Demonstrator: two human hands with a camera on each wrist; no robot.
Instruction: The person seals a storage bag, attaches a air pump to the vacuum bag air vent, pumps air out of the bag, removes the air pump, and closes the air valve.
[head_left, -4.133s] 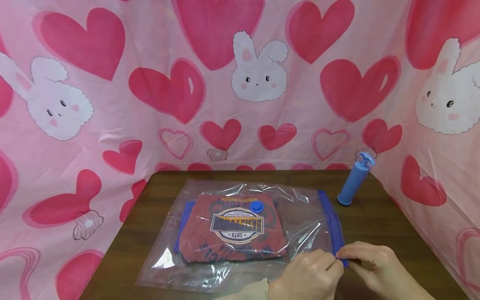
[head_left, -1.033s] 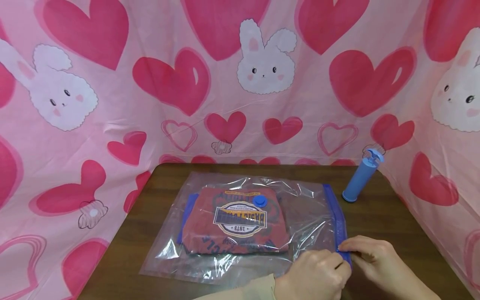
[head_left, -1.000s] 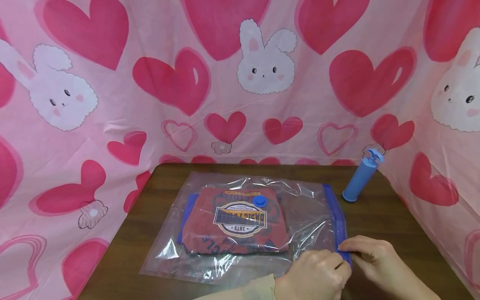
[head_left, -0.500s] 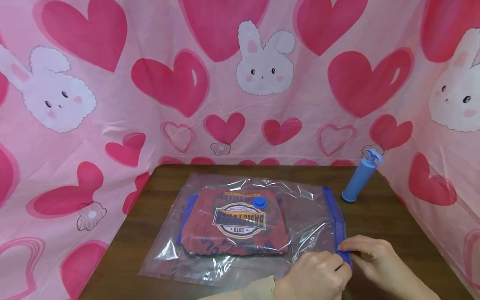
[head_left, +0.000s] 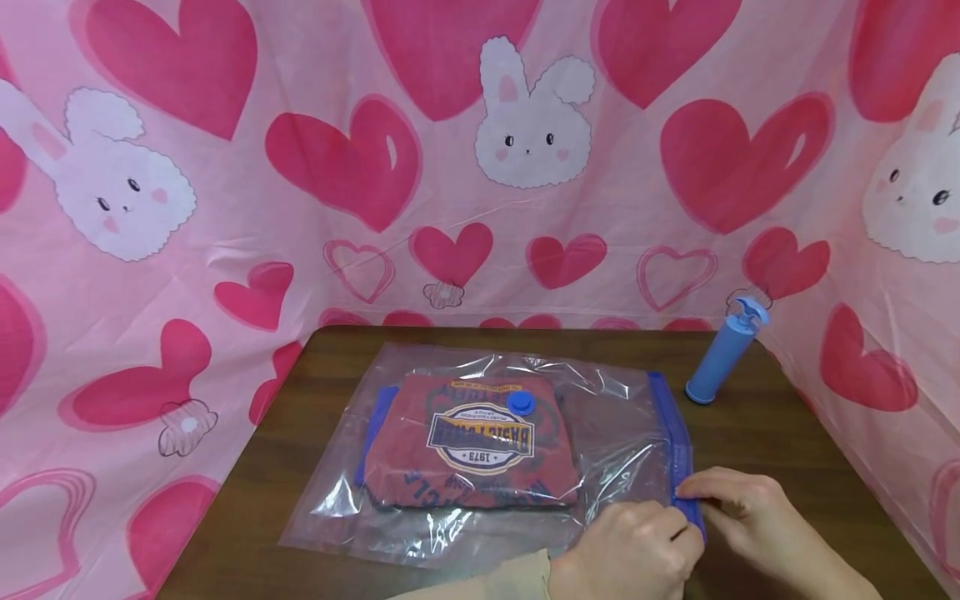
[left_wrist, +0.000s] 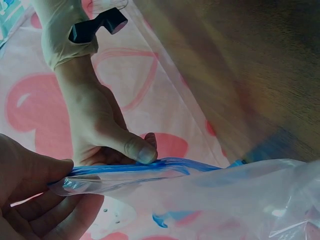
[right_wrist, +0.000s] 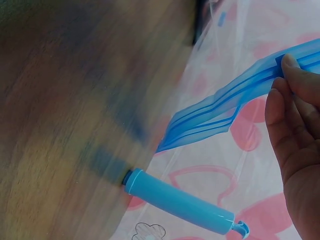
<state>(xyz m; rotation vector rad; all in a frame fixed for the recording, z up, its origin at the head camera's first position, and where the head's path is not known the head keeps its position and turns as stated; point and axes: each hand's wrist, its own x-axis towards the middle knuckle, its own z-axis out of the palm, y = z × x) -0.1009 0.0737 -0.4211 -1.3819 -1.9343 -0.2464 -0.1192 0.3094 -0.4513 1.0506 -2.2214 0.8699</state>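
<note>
A clear vacuum storage bag (head_left: 615, 400) lies flat, with a folded red T-shirt (head_left: 405, 433) inside and some blue cloth (head_left: 378, 417) showing at the shirt's left. On top sits a round blue valve cap (head_left: 521, 403). Down the bag's right edge runs a blue zip strip (head_left: 670, 417). My left hand (head_left: 633, 546) pinches the strip's near end at the bag corner, thumb hidden in the head view. Just beyond it, my right hand (head_left: 757, 512) pinches a small dark blue slider (right_wrist: 280, 64) on the strip between thumb and fingers. Raised strip and film bend between both hands (left_wrist: 30, 195).
A blue hand pump (head_left: 723, 358) stands at the back right of the dark wooden table (head_left: 247, 500), apart from the bag. Pink cloth (head_left: 420, 192) with hearts and rabbits hangs behind and at both sides.
The head view has shifted slightly. Compared with four seconds ago, my right fingertips sit a little farther along the strip from its near end. Over the last second both hands hardly move.
</note>
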